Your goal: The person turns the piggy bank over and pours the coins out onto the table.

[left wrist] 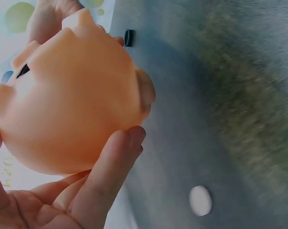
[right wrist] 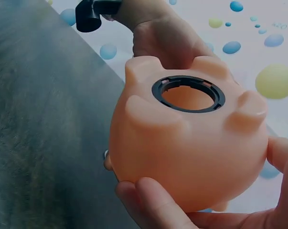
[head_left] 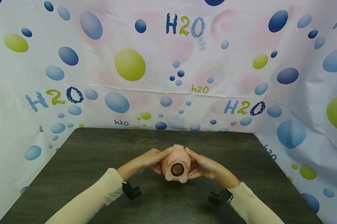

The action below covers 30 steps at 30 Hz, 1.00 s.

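Pig-shaped figure (head_left: 178, 155): plain peach-pink, deeper orange where shaded. Ring (right wrist: 220, 98) in its body: solid black, orange-brown hollow showing through. Sleeves (head_left: 90, 196): plain cream. Wrist devices (head_left: 132, 191): black. Surface (head_left: 109, 143): dark brown-grey with streaky wood grain, looking bluish-grey in parts of wrist views. Backdrop (head_left: 154, 12): white, printed with ovals in pale blue, navy and lime green; "H2O" lettering in same blues and lime; faint pink blotches between.
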Each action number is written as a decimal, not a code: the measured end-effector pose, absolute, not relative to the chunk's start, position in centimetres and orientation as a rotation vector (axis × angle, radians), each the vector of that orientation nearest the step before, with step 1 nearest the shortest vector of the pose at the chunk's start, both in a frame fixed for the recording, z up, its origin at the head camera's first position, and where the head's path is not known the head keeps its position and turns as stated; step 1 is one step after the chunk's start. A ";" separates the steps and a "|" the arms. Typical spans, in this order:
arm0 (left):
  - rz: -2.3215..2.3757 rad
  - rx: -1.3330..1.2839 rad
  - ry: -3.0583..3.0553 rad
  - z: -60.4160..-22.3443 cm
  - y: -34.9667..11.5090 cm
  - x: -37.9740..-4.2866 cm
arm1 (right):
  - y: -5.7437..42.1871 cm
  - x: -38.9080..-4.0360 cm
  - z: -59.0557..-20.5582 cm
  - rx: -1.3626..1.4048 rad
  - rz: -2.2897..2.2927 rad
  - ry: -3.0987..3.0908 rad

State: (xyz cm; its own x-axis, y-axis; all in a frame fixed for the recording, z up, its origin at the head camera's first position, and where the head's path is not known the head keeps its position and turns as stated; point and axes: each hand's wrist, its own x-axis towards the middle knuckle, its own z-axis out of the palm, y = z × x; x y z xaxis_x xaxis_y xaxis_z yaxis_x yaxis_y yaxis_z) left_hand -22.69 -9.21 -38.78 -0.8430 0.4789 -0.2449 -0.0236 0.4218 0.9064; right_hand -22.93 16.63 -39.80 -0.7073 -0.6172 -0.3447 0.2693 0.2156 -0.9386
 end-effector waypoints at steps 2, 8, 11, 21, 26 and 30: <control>1.418 0.398 2.217 -37.8 -9.2 -22.8 | 16.7 -23.1 -38.6 -0.337 -1.573 1.802; 1.457 0.553 2.242 -33.4 -9.1 -23.2 | 17.1 -23.1 -33.6 -0.434 -1.597 1.901; 1.478 0.677 2.237 -31.3 -9.2 -23.4 | 17.4 -22.9 -31.5 -0.555 -1.611 1.985; 1.506 1.306 2.495 -32.3 -9.6 -21.3 | 17.6 -21.1 -34.0 -1.345 -1.606 2.600; 1.290 1.311 2.614 -39.5 -10.1 -20.1 | 17.1 -20.9 -41.6 -1.495 -1.506 2.497; 1.322 1.137 2.535 -42.1 -10.2 -19.9 | 16.7 -20.7 -44.4 -1.360 -1.493 2.426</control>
